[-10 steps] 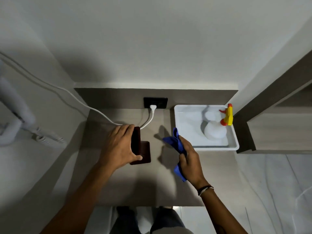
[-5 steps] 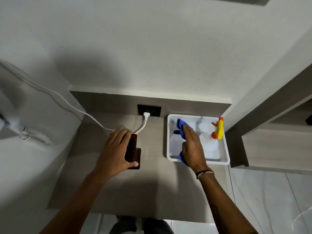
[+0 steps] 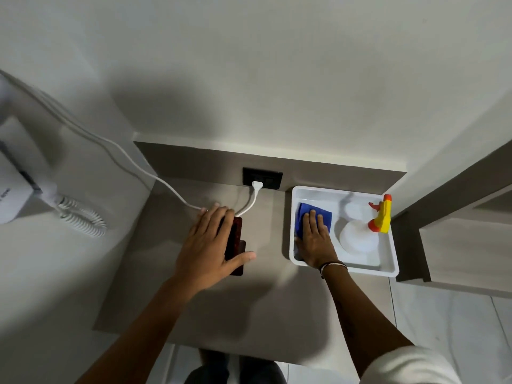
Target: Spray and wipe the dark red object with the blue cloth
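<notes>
The dark red object point(image 3: 236, 239) lies on the grey-brown shelf point(image 3: 266, 300), mostly covered by my left hand point(image 3: 210, 248), whose fingers and thumb wrap its sides. The blue cloth point(image 3: 311, 217) lies flat in the left part of the white tray point(image 3: 388, 270). My right hand point(image 3: 315, 239) rests palm-down on the cloth, fingers spread and pressing it to the tray floor. A white spray bottle point(image 3: 358, 239) with a yellow and orange trigger head lies in the right part of the tray.
A black wall socket point(image 3: 273, 178) with a white plug and cable point(image 3: 249, 203) sits behind the dark red object. A white wall device with a coiled cord point(image 3: 83, 217) hangs at the left. A wooden cabinet point(image 3: 465, 245) stands to the right of the tray.
My right hand carried the blue cloth from beside the dark red object into the tray and now lies flat on it. My left hand stays on the dark red object.
</notes>
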Action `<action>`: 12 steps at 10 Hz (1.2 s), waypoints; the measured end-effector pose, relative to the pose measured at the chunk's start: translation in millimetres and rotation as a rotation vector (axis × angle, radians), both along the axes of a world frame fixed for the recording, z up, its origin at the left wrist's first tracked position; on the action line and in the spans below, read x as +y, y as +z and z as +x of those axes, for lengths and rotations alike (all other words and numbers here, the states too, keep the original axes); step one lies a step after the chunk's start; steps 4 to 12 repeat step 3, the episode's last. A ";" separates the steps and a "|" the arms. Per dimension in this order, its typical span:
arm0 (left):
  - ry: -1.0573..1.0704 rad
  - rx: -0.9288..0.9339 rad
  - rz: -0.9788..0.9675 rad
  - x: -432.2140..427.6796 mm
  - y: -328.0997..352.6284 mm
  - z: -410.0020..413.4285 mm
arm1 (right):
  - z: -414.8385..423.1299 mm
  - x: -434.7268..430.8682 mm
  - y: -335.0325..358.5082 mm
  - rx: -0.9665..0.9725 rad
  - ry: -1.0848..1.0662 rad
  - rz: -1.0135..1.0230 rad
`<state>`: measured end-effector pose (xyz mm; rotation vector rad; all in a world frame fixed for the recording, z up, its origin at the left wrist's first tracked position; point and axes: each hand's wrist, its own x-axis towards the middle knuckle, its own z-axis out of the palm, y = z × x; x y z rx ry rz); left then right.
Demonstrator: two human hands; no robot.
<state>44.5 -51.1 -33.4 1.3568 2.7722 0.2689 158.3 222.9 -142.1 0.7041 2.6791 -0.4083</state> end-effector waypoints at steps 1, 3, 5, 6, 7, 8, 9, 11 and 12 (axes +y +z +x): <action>0.007 -0.024 -0.022 -2.1 3.6 -0.1 | 4.6 -11.0 18.7 0.150 -0.012 0.015; 0.068 0.046 0.120 6.3 29.8 -23.7 | -25.1 -52.9 96.7 0.508 0.115 0.106; 0.068 0.046 0.120 6.3 29.8 -23.7 | -25.1 -52.9 96.7 0.508 0.115 0.106; 0.068 0.046 0.120 6.3 29.8 -23.7 | -25.1 -52.9 96.7 0.508 0.115 0.106; 0.068 0.046 0.120 6.3 29.8 -23.7 | -25.1 -52.9 96.7 0.508 0.115 0.106; 0.068 0.046 0.120 6.3 29.8 -23.7 | -25.1 -52.9 96.7 0.508 0.115 0.106; 0.068 0.046 0.120 6.3 29.8 -23.7 | -25.1 -52.9 96.7 0.508 0.115 0.106; 0.068 0.046 0.120 6.3 29.8 -23.7 | -25.1 -52.9 96.7 0.508 0.115 0.106; 0.068 0.046 0.120 6.3 29.8 -23.7 | -25.1 -52.9 96.7 0.508 0.115 0.106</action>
